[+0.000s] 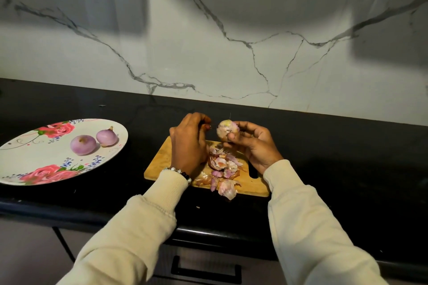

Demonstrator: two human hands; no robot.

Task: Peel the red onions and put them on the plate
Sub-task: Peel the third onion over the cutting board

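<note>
I see right hand [251,146] at frame centre, fingers curled round one part-peeled onion [227,130] above cutting board [162,159]. Left hand [188,141] curled beside it; pinching something at fingertips, I cannot tell what. Two peeled onions [83,144] on floral plate [27,157], left of frame. Skin pile [223,169] on board

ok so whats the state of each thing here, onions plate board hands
onion in hand: held up above the board, skin partly off
two onions on plate: peeled, lying side by side
plate: on the counter, left of the board
cutting board: flat on the counter, strewn with peels
peels: loose pile on the board
right hand: grips the onion
left hand: fingers curled by the onion; what they pinch is unclear
</note>
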